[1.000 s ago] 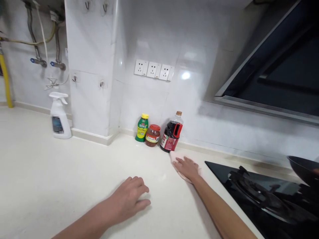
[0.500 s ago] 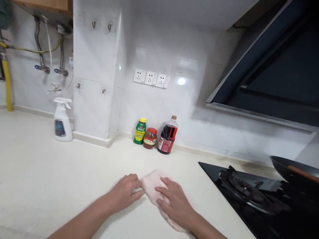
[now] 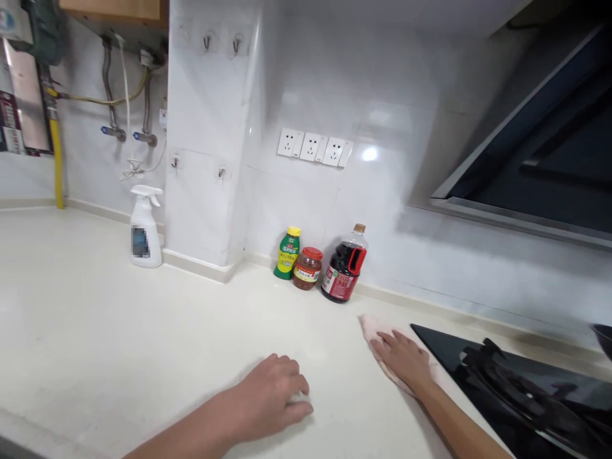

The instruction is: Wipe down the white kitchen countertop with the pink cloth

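Note:
A pale pink cloth (image 3: 371, 328) lies on the white countertop (image 3: 191, 338), close to the corner of the black glass stove. On top of it rests my right hand (image 3: 405, 364), palm down with the fingers spread and pressing it flat. Part of the cloth is hidden under that hand and forearm. My left hand (image 3: 276, 394) is over the counter to the left, away from the cloth. Its fingers are loosely bent, with a gap between thumb and forefinger and nothing visible between them.
Against the wall stand a green and yellow squeeze bottle (image 3: 287, 255), a red-lidded jar (image 3: 307, 271) and a dark sauce bottle (image 3: 342, 268). A white spray bottle (image 3: 146, 233) is further left. At right are the gas stove (image 3: 449, 357), a pan's edge (image 3: 603, 338) and the range hood (image 3: 540, 140).
My right hand has slid the cloth rightward along the counter toward the stove. My left hand, formerly at the cloth's edge, is now apart from it. The view has turned slightly left.

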Motion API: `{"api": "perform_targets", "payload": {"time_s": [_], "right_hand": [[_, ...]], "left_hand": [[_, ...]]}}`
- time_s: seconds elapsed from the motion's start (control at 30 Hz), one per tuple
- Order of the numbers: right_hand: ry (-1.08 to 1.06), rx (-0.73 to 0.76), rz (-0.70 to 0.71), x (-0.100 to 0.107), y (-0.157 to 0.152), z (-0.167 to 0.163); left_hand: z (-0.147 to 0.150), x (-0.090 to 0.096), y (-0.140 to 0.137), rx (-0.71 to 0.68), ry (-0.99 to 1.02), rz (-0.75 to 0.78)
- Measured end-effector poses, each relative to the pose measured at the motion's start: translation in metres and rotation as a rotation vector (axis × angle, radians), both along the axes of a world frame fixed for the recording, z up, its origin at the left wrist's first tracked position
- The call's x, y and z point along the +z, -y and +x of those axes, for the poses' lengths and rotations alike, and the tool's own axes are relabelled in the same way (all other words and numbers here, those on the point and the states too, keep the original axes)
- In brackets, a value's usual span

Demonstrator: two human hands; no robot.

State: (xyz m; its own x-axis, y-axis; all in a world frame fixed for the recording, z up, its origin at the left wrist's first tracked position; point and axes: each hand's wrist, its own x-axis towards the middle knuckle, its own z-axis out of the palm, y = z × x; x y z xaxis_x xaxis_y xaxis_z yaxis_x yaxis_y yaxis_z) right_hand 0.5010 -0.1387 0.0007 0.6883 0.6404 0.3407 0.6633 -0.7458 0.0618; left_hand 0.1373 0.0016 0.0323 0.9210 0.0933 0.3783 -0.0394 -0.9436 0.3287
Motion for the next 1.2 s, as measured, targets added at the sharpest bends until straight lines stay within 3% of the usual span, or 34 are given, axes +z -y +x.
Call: {"api": "perform_targets", "payload": {"time_s": [0.13,0.3,0.4,0.47,0.63,0.77,0.83,0.93,1.03,1.1,1.2], "right_hand": [[-0.056,0.082,-0.024,0.003,-0.078,-0.030],[-0.096,0.272,-0.009,0.011,-0.160,-0.089],[-0.112,0.417,-0.009,0.016,-0.184,-0.132],[-0.116,0.539,-0.025,0.018,-0.182,-0.161],[-0.115,0.786,-0.051,0.012,-0.125,-0.218],[-0.142,0.938,0.013,0.002,-0.064,-0.212],[-0.128,0.858,0.033,-0.001,-0.038,-0.181],[-0.030,0.527,0.007,-0.001,0.004,-0.114],[0.029,0.301,0.008,-0.001,0.060,-0.057],[0.052,0.216,0.000,-0.005,0.100,-0.036],[0.126,0.124,-0.033,-0.019,0.145,-0.035]], "left_hand": [[0.000,-0.001,0.000,0.031,0.098,0.043],[0.005,0.001,-0.015,0.144,0.375,0.030],[0.006,0.003,-0.027,0.237,0.514,-0.015],[0.006,0.004,-0.033,0.280,0.552,-0.038],[0.003,0.004,-0.042,0.301,0.526,-0.080],[0.002,0.003,-0.045,0.323,0.531,-0.090],[0.001,0.003,-0.046,0.317,0.518,-0.087],[-0.001,0.002,-0.048,0.306,0.484,-0.091],[-0.001,0.003,-0.049,0.307,0.456,-0.122],[0.000,0.003,-0.049,0.304,0.431,-0.146],[0.001,0.005,-0.047,0.293,0.382,-0.169]]}}
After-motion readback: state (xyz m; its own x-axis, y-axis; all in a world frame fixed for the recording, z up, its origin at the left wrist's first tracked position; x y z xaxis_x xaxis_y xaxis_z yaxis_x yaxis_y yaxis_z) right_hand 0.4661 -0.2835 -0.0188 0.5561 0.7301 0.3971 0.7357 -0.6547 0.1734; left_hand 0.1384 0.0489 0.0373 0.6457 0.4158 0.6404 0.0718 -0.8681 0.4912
